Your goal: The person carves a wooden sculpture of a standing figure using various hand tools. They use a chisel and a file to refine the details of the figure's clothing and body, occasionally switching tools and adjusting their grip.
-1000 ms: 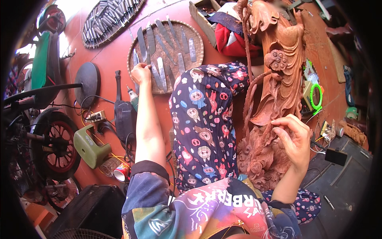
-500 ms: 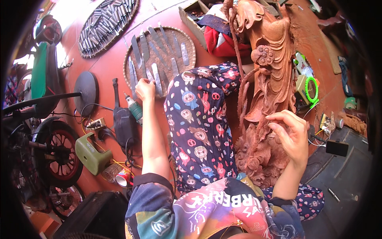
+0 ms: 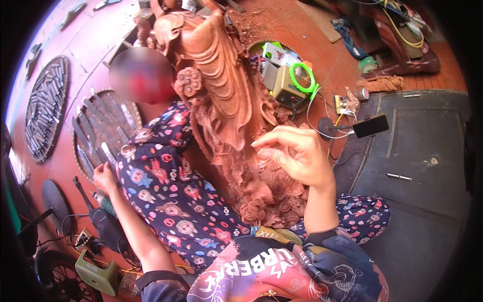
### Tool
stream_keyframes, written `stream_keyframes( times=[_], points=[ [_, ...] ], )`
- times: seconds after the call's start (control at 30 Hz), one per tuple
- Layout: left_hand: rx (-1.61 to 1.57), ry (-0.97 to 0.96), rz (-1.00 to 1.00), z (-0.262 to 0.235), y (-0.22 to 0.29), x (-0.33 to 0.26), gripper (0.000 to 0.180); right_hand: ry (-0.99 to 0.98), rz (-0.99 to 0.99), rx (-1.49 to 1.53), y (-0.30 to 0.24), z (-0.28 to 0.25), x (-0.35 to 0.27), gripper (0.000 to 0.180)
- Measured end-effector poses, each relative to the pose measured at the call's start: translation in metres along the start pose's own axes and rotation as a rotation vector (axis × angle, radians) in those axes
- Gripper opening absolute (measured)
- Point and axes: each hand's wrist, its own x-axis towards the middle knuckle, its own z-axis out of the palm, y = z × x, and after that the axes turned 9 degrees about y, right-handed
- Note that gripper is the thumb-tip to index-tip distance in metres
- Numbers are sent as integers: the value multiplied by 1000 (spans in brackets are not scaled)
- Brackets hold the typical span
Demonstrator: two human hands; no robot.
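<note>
My left hand is at the near edge of a round woven tray holding several flat metal blades. Its fingers are pinched together; what they grip, if anything, I cannot make out. Raised over the flower-carved base of a reddish wood statue, my right hand has bent fingers, with a gap between thumb and forefinger and nothing visible in it. The statue leans across my lap, beside my patterned trousers. A carved lotus pod sticks out from its left side.
Metal cylinders fill another round tray at far left. By my left forearm lie a green power tool and an olive plastic box. Beyond the statue stands a device with a bright green ring. A phone sits near a grey panel.
The view has swung right, so the trays and statue appear farther left. My left hand stays beside the blade tray, and my right hand remains raised over the carved base with its fingers more curled.
</note>
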Motion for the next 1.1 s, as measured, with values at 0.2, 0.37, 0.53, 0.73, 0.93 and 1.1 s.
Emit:
stream_keyframes(
  times=[0.2,0.37,0.53,0.73,0.93,1.1],
  points=[
    [-1017,-108,-64,-60,28,-6,14,222,3,25,13,-30,-4,14],
    [-1020,-592,147,-227,208,-108,14,7,58,425,4,-1,2,59],
    [-827,-834,947,-268,299,-185,22,-304,-89,632,1,23,5,76],
    [-1121,-859,915,-308,329,-196,27,103,64,679,32,-20,1,91],
    [-1334,-1188,1443,-279,313,-178,50,323,132,649,35,-12,12,76],
    [-1151,-951,1269,-249,324,-68,30,396,33,598,20,6,34,17]
  ],
)
